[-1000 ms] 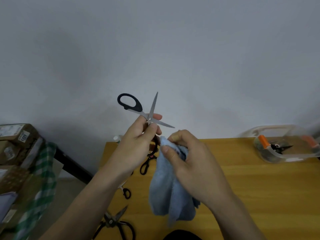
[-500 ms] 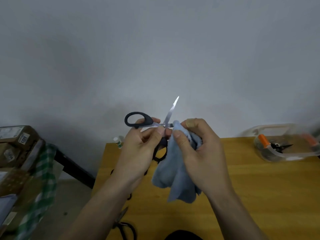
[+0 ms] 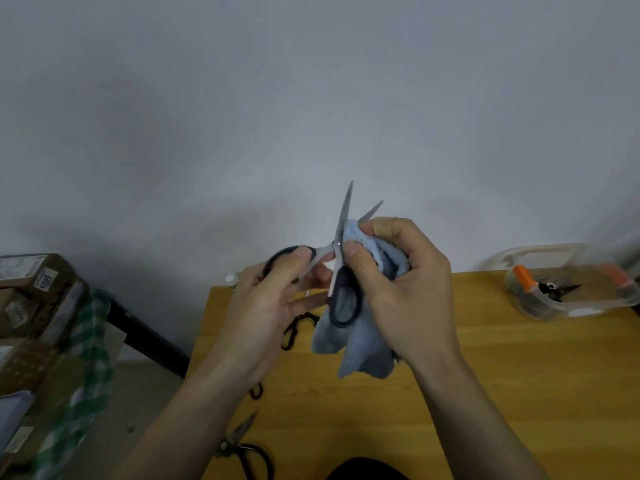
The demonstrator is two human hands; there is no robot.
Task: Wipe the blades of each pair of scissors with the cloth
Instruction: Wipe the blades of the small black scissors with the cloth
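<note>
I hold black-handled scissors (image 3: 341, 271) up in front of me, blades spread and pointing up. My left hand (image 3: 277, 299) grips the left handle loop, thumb on top. My right hand (image 3: 401, 289) pinches a light blue cloth (image 3: 360, 337) around the right blade, whose tip sticks out above my fingers. The rest of the cloth hangs down over the wooden table (image 3: 485, 375). The second handle loop lies in front of the cloth. Other black scissors lie on the table: one pair (image 3: 239, 448) near the front left edge, another (image 3: 298, 327) partly hidden behind my left hand.
A clear plastic tub (image 3: 568, 282) with orange-handled tools and small black scissors stands at the table's back right. Cardboard boxes (image 3: 31, 289) and a green checked cloth (image 3: 83, 358) are stacked left of the table. A small bottle (image 3: 231, 279) stands at the table's back left corner.
The scissors turned so both blades now point up. My right hand with the cloth moved up along the right blade. My left hand shifted its grip on the handle loop.
</note>
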